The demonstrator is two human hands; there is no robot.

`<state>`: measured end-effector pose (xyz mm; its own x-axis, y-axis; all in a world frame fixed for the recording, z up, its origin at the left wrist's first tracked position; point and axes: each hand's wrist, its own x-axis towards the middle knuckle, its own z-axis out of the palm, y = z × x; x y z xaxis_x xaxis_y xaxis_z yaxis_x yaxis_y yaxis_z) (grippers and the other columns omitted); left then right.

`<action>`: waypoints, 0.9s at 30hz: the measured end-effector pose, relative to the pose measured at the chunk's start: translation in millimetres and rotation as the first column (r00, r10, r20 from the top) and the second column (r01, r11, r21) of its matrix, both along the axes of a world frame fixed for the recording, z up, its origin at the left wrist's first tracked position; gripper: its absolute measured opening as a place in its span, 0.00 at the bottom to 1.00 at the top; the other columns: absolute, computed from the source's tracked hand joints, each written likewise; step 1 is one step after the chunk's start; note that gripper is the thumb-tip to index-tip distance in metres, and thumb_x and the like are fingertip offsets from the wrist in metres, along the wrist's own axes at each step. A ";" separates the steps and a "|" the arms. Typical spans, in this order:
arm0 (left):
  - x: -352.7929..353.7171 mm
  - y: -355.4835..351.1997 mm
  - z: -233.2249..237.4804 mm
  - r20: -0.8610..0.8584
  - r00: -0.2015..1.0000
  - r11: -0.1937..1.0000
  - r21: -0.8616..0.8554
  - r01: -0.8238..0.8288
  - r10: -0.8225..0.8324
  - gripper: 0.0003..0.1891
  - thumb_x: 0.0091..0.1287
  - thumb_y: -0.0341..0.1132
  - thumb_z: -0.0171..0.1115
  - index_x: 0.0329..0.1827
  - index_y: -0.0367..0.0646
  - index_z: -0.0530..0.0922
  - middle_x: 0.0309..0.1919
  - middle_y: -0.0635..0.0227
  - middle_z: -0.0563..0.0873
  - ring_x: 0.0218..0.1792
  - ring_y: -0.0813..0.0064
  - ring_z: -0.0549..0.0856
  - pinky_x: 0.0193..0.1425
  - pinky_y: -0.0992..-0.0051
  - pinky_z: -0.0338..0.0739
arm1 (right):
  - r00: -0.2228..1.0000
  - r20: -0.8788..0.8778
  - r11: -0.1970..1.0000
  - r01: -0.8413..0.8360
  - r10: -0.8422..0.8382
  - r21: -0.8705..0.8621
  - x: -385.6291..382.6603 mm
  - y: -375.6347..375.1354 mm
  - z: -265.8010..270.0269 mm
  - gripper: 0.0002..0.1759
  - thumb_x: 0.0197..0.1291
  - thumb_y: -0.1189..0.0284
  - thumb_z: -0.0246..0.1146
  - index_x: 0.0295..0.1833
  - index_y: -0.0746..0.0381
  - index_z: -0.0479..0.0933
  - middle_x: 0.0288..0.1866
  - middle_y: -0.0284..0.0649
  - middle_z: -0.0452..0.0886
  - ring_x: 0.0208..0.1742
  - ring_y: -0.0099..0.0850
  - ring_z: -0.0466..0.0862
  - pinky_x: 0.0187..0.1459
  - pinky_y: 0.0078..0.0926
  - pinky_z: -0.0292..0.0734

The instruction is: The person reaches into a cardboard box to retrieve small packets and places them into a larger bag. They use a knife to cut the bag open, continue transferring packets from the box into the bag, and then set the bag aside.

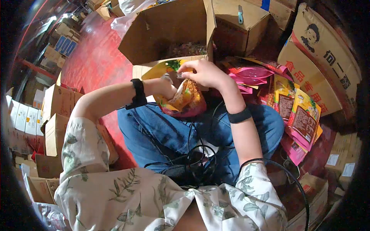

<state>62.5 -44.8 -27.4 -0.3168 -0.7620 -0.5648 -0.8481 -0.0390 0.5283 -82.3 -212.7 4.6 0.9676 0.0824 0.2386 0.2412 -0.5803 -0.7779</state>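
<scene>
A yellow and red printed food bag (187, 101) stands open over my crossed legs, leaning against the front of an open cardboard box (165, 29). My left hand (166, 87) reaches in at the bag's mouth from the left, its fingers hidden by the bag film. From the right, my right hand (203, 73) arches over the same mouth with thumb and fingers pinched together. Something shiny and clear shows under those fingertips; I cannot tell what it is. Small wrapped pieces (188, 50) lie inside the box.
Pink and yellow printed bags (303, 120) lie piled at my right, below a printed carton (322, 57). A turquoise-handled knife (240, 15) rests on a closed box (235, 29). Cartons (59, 102) line the left side of the red floor (96, 50). Black cables (194, 154) loop over my lap.
</scene>
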 end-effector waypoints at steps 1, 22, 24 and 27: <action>-1.0 5.0 -1.2 0.013 1.000 1.000 0.002 -0.007 0.007 0.11 0.60 0.33 0.56 0.44 0.41 0.76 0.32 0.63 0.83 0.29 0.74 0.79 0.34 0.75 0.73 | 1.000 0.010 1.000 0.007 -0.007 -0.009 -0.9 2.6 0.2 0.14 0.58 0.65 0.59 0.46 0.60 0.79 0.43 0.46 0.82 0.46 0.41 0.80 0.49 0.32 0.73; 34.0 5.9 121.5 -0.524 0.637 0.570 -0.311 -0.761 0.566 0.06 0.65 0.26 0.54 0.42 0.46 0.70 0.43 0.69 0.82 0.22 0.87 0.75 0.18 0.86 0.69 | 0.988 -0.033 0.981 0.151 -0.148 0.120 8.6 -35.8 -25.3 0.10 0.55 0.74 0.57 0.43 0.60 0.79 0.40 0.45 0.83 0.45 0.42 0.82 0.47 0.33 0.75; 53.3 4.5 121.8 -0.593 0.609 0.452 -0.412 -0.791 0.526 0.06 0.65 0.28 0.55 0.43 0.45 0.70 0.50 0.70 0.79 0.24 0.87 0.76 0.19 0.85 0.70 | 0.986 -0.028 0.982 0.167 -0.165 0.085 10.7 -33.7 -29.8 0.11 0.55 0.76 0.57 0.43 0.60 0.79 0.40 0.45 0.82 0.45 0.42 0.82 0.47 0.32 0.75; 74.5 -3.9 128.8 -0.552 0.550 0.413 -0.364 -0.835 0.626 0.08 0.65 0.30 0.56 0.45 0.45 0.70 0.49 0.71 0.80 0.29 0.86 0.79 0.23 0.81 0.73 | 0.987 0.016 0.987 0.159 -0.159 0.037 7.1 -27.6 -20.6 0.11 0.55 0.76 0.57 0.43 0.60 0.79 0.40 0.46 0.82 0.45 0.43 0.82 0.47 0.33 0.75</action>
<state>137.0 -48.7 101.4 0.4619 -0.8864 0.0290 -0.4343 -0.1976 0.8788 -75.1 -240.3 -16.0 0.9631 -0.0811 0.2568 0.1627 -0.5849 -0.7946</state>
